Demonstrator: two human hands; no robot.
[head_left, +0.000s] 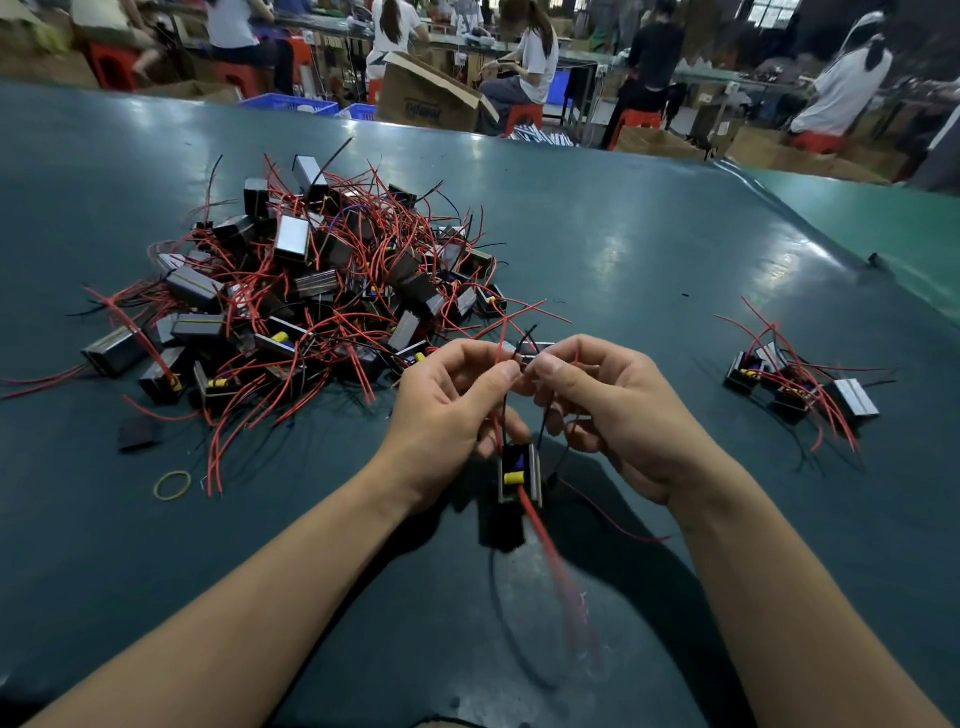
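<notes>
- Coil unit hangs by its thin leads between both hands, just above the table and near the front edge. A blurred red wire bundle trails below it.
- Left hand: thumb and forefinger pinched on the leads, other fingers curled under.
- Right hand: same pinch, thumb tip nearly touching the left thumb.
- Step looks like sorting or twisting the lead ends. To do it well, keep the pinches close to the tips, let the unit hang still, and keep the red and black leads separate so they don't snag.
- Don't yank, since the leads look thin where they enter the unit.
- Big pile of tangled units lies to the left, a small group to the right, likely the finished ones.
- Rubber band lies loose on the table.
- Writing: the print on the cardboard box is too blurred to read, and no labels are legible on the units.
</notes>
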